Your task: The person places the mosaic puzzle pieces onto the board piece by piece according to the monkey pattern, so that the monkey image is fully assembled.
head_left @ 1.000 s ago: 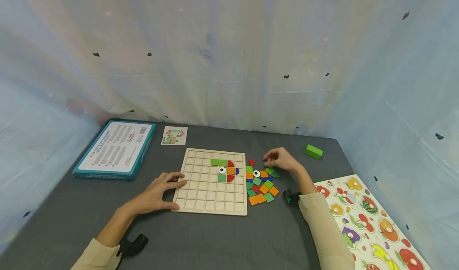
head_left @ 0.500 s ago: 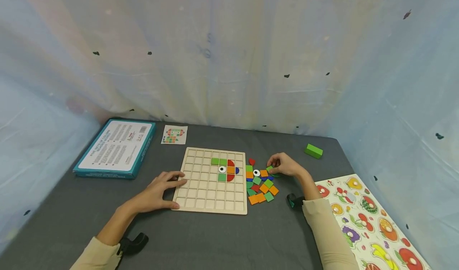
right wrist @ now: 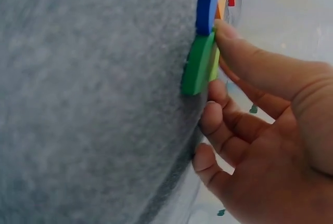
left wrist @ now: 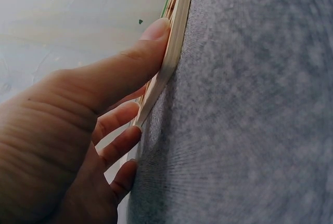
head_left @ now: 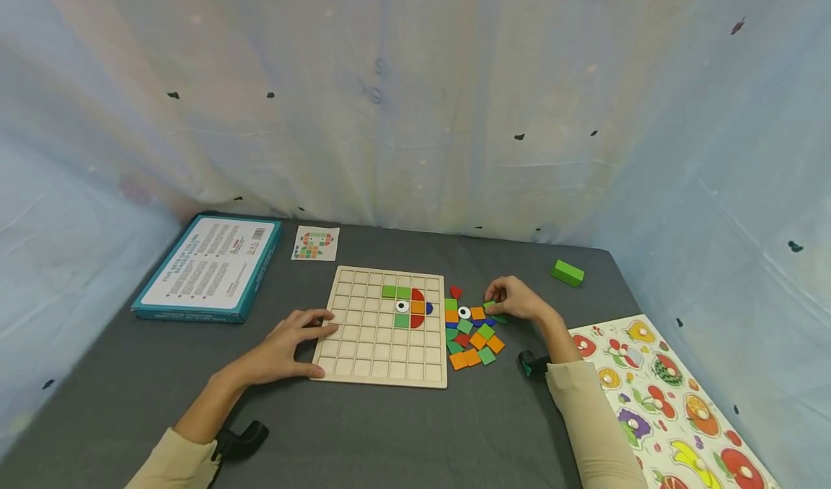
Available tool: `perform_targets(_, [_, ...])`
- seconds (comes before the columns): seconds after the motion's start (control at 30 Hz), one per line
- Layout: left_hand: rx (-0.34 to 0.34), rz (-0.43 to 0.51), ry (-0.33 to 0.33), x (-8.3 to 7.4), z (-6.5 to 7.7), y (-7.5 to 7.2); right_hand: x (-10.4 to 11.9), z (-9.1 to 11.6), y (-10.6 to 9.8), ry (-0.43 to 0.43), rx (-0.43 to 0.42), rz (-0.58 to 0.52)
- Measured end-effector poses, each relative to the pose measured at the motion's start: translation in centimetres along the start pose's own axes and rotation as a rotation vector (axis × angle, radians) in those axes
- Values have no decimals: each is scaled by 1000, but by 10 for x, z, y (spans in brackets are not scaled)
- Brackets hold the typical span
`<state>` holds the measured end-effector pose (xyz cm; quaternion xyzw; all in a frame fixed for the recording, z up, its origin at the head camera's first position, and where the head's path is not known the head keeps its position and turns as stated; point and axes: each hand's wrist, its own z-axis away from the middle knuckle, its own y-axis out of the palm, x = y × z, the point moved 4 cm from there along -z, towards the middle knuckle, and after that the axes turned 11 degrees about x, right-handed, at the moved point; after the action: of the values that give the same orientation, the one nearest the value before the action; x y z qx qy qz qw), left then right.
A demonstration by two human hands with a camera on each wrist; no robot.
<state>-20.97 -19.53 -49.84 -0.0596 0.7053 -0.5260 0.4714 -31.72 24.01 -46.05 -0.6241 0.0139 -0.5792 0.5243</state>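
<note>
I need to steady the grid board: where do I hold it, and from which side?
Probably the left rim of the grid board, thumb and fingers spread along it, coming from the left as the left hand does. The board lies flat with a straight side there, while loose tiles crowd its right edge.

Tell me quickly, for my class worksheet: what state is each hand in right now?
Left hand: open, resting on the wooden board's edge.
Right hand: fingers curled at a light green piece; whether it grips it cannot be told.
</note>
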Motion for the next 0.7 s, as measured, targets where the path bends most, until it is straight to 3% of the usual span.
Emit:
perform_targets(0.13, [1,3,-5,2,0,1,-4,-2,-1,-64,9,12])
perform_targets(0.3, [-2,7,-6,1,1,1,-8,-15,-3,-41,-18,16])
perform_targets(0.33, [-2,7,-7,1,1,1,1,-17,-3,-4,-26,9])
perform_targets(0.43, [-4,5,-10,1,2,1,16,-34,-2,-10,-48,-36])
perform_targets(0.57, [-7,-1,-3,2,2,2,46,-67,5,-76,-36,-95])
perform_targets(0.7, [-10,-11,13,3,1,2,76,-106,20,-124,32,-128])
